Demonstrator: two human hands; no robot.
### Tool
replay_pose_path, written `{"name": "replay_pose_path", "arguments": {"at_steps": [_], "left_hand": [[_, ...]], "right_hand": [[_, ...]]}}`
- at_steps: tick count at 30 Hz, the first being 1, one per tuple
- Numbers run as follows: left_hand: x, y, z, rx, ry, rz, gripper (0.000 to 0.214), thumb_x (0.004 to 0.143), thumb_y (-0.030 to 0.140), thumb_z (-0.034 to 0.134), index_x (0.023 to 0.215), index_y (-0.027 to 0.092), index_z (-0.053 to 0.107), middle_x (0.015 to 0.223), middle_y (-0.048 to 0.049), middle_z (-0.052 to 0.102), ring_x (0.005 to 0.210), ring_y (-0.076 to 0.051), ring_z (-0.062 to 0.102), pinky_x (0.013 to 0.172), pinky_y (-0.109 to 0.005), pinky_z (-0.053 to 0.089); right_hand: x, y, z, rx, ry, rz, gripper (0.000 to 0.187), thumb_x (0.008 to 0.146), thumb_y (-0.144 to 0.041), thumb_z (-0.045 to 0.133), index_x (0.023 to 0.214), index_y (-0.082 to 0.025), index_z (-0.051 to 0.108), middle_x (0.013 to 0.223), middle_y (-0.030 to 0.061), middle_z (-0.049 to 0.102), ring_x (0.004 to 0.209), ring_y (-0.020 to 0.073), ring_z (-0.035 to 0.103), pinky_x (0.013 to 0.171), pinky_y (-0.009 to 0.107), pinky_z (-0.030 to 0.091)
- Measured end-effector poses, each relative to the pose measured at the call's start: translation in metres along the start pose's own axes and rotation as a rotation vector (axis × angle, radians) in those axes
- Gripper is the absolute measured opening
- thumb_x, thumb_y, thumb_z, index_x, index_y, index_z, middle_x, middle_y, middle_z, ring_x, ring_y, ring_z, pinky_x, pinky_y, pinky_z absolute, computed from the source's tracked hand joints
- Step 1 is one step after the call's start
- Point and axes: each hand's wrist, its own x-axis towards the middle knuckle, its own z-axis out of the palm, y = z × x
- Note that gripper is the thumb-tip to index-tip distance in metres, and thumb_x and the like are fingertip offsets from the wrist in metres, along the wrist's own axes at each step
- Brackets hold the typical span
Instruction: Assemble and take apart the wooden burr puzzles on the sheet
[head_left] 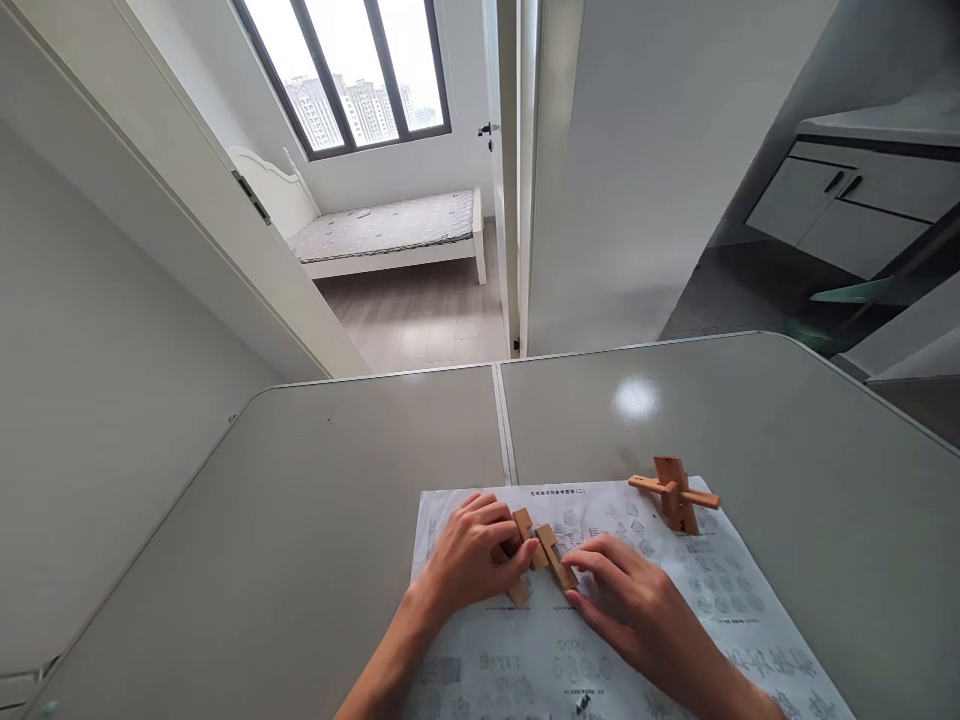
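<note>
Several notched wooden puzzle bars [541,551] lie together on a printed instruction sheet [720,590] near the table's front edge. My left hand [469,560] curls its fingers around the left bars. My right hand [626,595] pinches the right end of a slanted bar with fingertips and thumb. A partly assembled wooden cross-shaped piece [675,492] stands on the sheet's far right corner, away from both hands.
The grey table [300,520] has a seam down its middle and rounded far corners. Beyond it an open doorway shows a bed [390,232] under a window. Grey cabinets [847,200] stand at the right.
</note>
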Motion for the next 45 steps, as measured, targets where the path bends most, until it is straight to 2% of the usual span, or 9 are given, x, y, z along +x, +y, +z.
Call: {"name": "replay_pose_path", "arguments": {"at_steps": [10, 14, 18, 21, 24, 28, 34, 41, 45], "left_hand": [[-0.003, -0.006, 0.004, 0.054, 0.039, 0.013, 0.062, 0.111, 0.043, 0.042, 0.055, 0.020, 0.054, 0.064, -0.0020, 0.061, 0.060, -0.015, 0.050, 0.065, -0.032, 0.040], [-0.009, -0.010, 0.004, -0.111, 0.120, -0.188, 0.069, 0.113, 0.050, 0.025, 0.052, 0.020, 0.040, 0.050, 0.0017, 0.042, 0.046, -0.012, 0.034, 0.053, -0.031, 0.026], [-0.009, -0.012, 0.002, -0.359, 0.228, -0.413, 0.074, 0.110, 0.063, 0.014, 0.057, 0.020, 0.044, 0.051, 0.0021, 0.040, 0.048, -0.012, 0.037, 0.055, -0.028, 0.031], [-0.004, -0.013, -0.001, -0.560, 0.315, -0.599, 0.072, 0.106, 0.072, 0.020, 0.064, 0.021, 0.048, 0.052, 0.0037, 0.037, 0.048, -0.012, 0.032, 0.051, -0.026, 0.028], [-0.001, -0.013, -0.004, -0.716, 0.366, -0.685, 0.066, 0.102, 0.077, 0.029, 0.072, 0.021, 0.049, 0.057, 0.0065, 0.031, 0.049, -0.011, 0.025, 0.048, -0.023, 0.023], [0.001, -0.013, -0.006, -0.846, 0.407, -0.652, 0.053, 0.103, 0.070, 0.037, 0.082, 0.022, 0.048, 0.066, 0.0077, 0.026, 0.053, -0.011, 0.021, 0.048, -0.022, 0.022], [0.000, -0.016, -0.003, -0.848, 0.393, -0.605, 0.032, 0.107, 0.051, 0.042, 0.102, 0.021, 0.053, 0.072, 0.0072, 0.035, 0.054, -0.010, 0.026, 0.049, -0.021, 0.027], [0.000, -0.017, 0.000, -0.861, 0.356, -0.532, 0.040, 0.105, 0.056, 0.052, 0.122, 0.020, 0.050, 0.075, 0.0065, 0.044, 0.056, -0.010, 0.033, 0.049, -0.019, 0.032], [-0.001, -0.015, -0.002, -0.779, 0.275, -0.502, 0.038, 0.104, 0.056, 0.055, 0.112, 0.019, 0.058, 0.071, 0.0067, 0.041, 0.057, -0.010, 0.032, 0.049, -0.020, 0.029]], "right_hand": [[-0.002, 0.001, 0.000, 0.001, -0.061, 0.015, 0.021, 0.093, -0.019, 0.066, 0.109, -0.027, 0.055, 0.107, 0.0063, 0.067, 0.092, 0.0242, 0.071, 0.078, 0.036, 0.063], [-0.001, 0.001, 0.000, 0.009, -0.048, 0.030, 0.014, 0.097, -0.023, 0.065, 0.105, -0.027, 0.054, 0.105, 0.0060, 0.067, 0.087, 0.0231, 0.069, 0.074, 0.034, 0.061], [0.000, 0.000, -0.001, 0.017, -0.009, 0.035, 0.008, 0.101, -0.028, 0.063, 0.102, -0.027, 0.055, 0.100, 0.0051, 0.068, 0.085, 0.0228, 0.070, 0.071, 0.033, 0.060], [-0.001, 0.001, 0.000, 0.020, 0.002, 0.044, 0.009, 0.102, -0.031, 0.063, 0.102, -0.027, 0.055, 0.100, 0.0051, 0.068, 0.085, 0.0228, 0.070, 0.071, 0.033, 0.060], [-0.004, 0.004, 0.002, 0.016, -0.010, 0.057, 0.010, 0.104, -0.032, 0.062, 0.103, -0.026, 0.053, 0.102, 0.0057, 0.067, 0.086, 0.0224, 0.069, 0.072, 0.033, 0.059], [-0.006, 0.006, 0.002, 0.016, -0.028, 0.069, 0.008, 0.106, -0.030, 0.059, 0.107, -0.026, 0.052, 0.105, 0.0060, 0.066, 0.087, 0.0218, 0.068, 0.075, 0.033, 0.059], [-0.005, 0.005, 0.002, 0.015, -0.020, 0.074, 0.009, 0.105, -0.029, 0.059, 0.111, -0.026, 0.054, 0.106, 0.0063, 0.066, 0.089, 0.0227, 0.069, 0.074, 0.033, 0.059], [-0.002, 0.008, 0.002, -0.052, 0.083, 0.140, 0.015, 0.104, -0.031, 0.060, 0.118, -0.027, 0.057, 0.112, 0.0088, 0.067, 0.101, 0.0275, 0.068, 0.086, 0.041, 0.062], [-0.002, 0.011, 0.001, -0.076, 0.122, 0.168, 0.015, 0.102, -0.034, 0.063, 0.115, -0.027, 0.060, 0.113, 0.0088, 0.067, 0.103, 0.0292, 0.068, 0.085, 0.042, 0.062]]}}
